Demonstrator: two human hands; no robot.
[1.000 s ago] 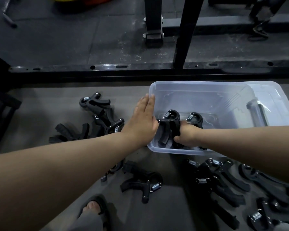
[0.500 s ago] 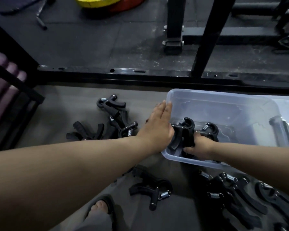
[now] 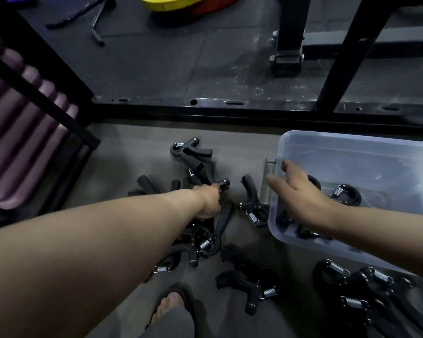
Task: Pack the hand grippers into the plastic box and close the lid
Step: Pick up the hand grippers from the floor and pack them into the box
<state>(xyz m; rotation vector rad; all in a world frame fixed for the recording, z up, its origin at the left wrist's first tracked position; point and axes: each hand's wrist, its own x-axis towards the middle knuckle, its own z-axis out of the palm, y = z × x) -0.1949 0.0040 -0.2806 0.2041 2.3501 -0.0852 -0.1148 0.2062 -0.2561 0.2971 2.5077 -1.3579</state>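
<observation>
Head view: packing step. My left grip (image 3: pixel 208 200) grasps a hand gripper (image 3: pixel 224 184) in the floor pile (image 3: pixel 205 243); my right grip (image 3: pixel 300 198), released, hovers over the plastic box (image 3: pixel 347 139). Next, I judge: lift it over the rim.

My left hand (image 3: pixel 209 201) grips hand gripper (image 3: pixel 222 222) on floor (image 3: pixel 132 167); my right hand (image 3: pixel 300 198), fingers (image 3: pixel 274 183) spread, hovers over plastic box (image 3: pixel 327 139) corner.

Bare arms all the way down, left hand (image 3: pixel 209 203) and right hand (image 3: pixel 296 191) too. Lower centre: black sandal (image 3: pixel 185 295), grey trouser leg (image 3: pixel 171 324).
</observation>
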